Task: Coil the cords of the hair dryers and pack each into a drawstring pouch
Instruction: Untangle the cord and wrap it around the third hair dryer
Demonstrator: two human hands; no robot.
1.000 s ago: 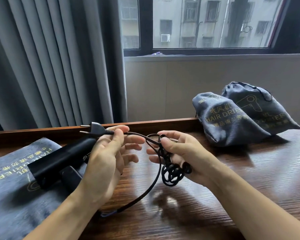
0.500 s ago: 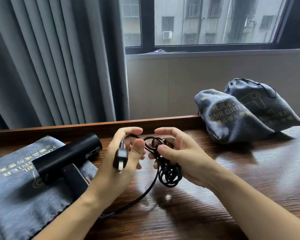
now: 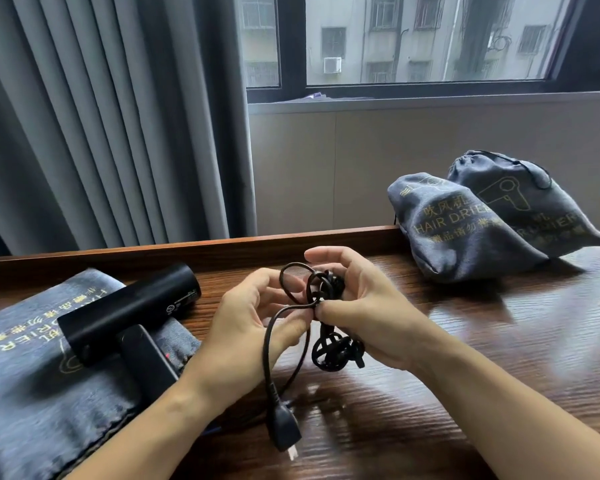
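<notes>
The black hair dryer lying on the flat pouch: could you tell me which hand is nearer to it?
Left. The left hand is just right of the hair dryer, holding the cord; the right hand is beyond it, gripping the coil.

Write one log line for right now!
left hand: pinches cord | right hand: grips cord bundle | plug: dangling | hair dryer: on flat pouch

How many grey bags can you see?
3. Two full bags lean together at the table's far right. One flat bag lies at the left under the dryer. None seems hidden.
</notes>
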